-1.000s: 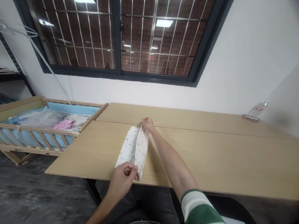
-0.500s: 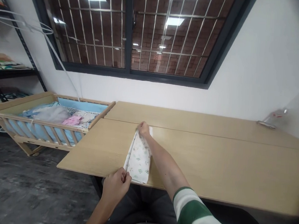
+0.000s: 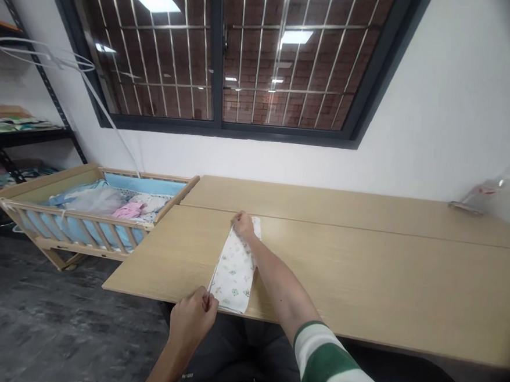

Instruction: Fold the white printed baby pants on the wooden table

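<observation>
A folded white cloth (image 3: 234, 271) with a small green and brown print lies lengthwise on the wooden table (image 3: 345, 273), reaching to its front edge. My left hand (image 3: 194, 315) is closed on the cloth's near left corner, at the table edge. At the far left corner, my right hand (image 3: 243, 224) pinches the same cloth, with the forearm passing along its right side. The cloth's layers lie nearly flush along the left edge between both hands. My fingertips are partly hidden by the hands themselves.
Left of the table stands a wooden crib (image 3: 99, 229) with blue lining, holding pink and white fabrics. A dark shelf (image 3: 31, 136) with folded textiles is behind it. A clear plastic bag (image 3: 482, 195) lies at the far right, and a barred window (image 3: 290, 59) is above.
The cloth's left edge has come together, its layers lying closer than before. Both hands keep their grip and have shifted slightly left in view, while the camera has turned a little.
</observation>
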